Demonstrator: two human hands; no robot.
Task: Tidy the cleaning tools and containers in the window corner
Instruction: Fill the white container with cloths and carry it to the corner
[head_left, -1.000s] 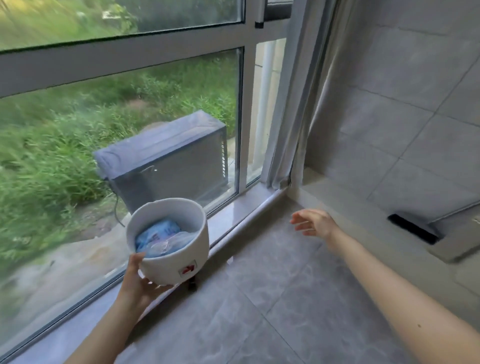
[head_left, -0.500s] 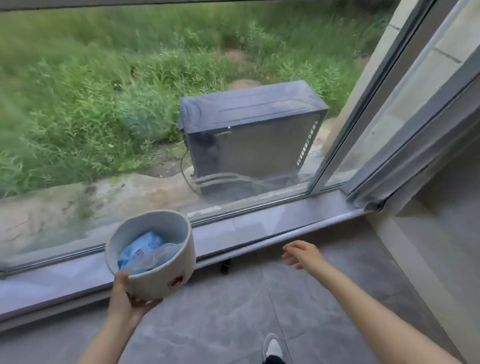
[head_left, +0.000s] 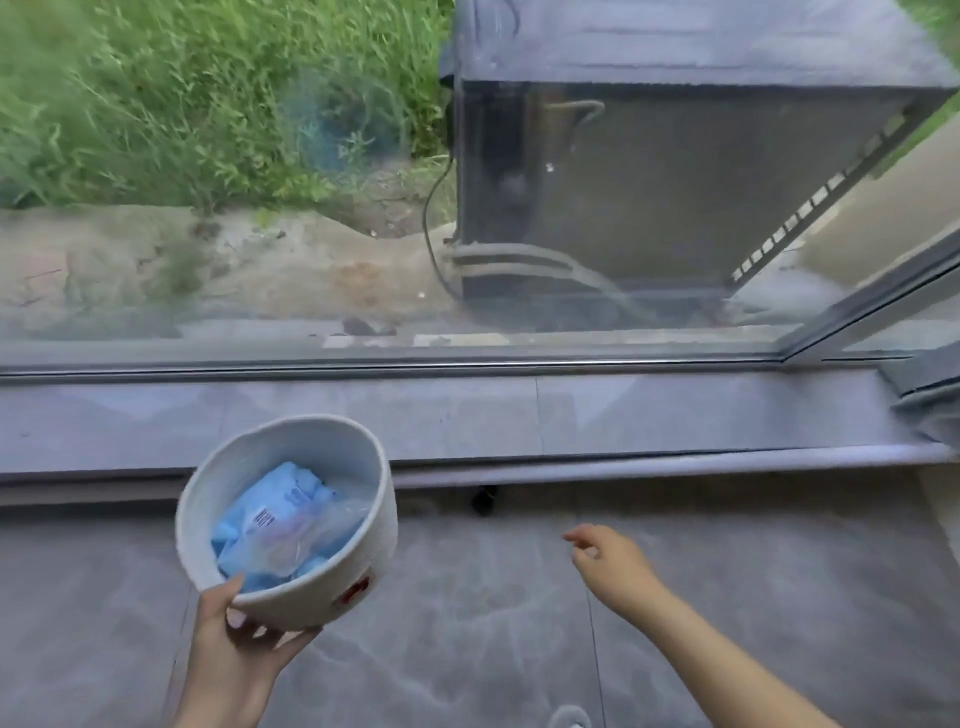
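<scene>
My left hand (head_left: 236, 649) grips a round white basket (head_left: 363, 551) by its near rim and holds it above the grey floor, just in front of the window sill. The basket bears a small red mark on its side. Inside lies a light-blue plastic packet (head_left: 275, 525) with a barcode label, under some clear wrap. My right hand (head_left: 610, 564) hovers over the floor to the right of the basket, fingers loosely apart, holding nothing.
A long grey stone sill (head_left: 623, 415) runs under the big window. A small dark object (head_left: 483, 500) sits on the floor under the sill's lip. Curtain fabric (head_left: 930, 410) hangs at the right end. A shoe tip (head_left: 569, 717) shows at the bottom edge.
The view has swung left and down, away from the wall corner, towards the sill. The basket stays in my left hand; my right hand stays empty and has sunk lower over the floor.
</scene>
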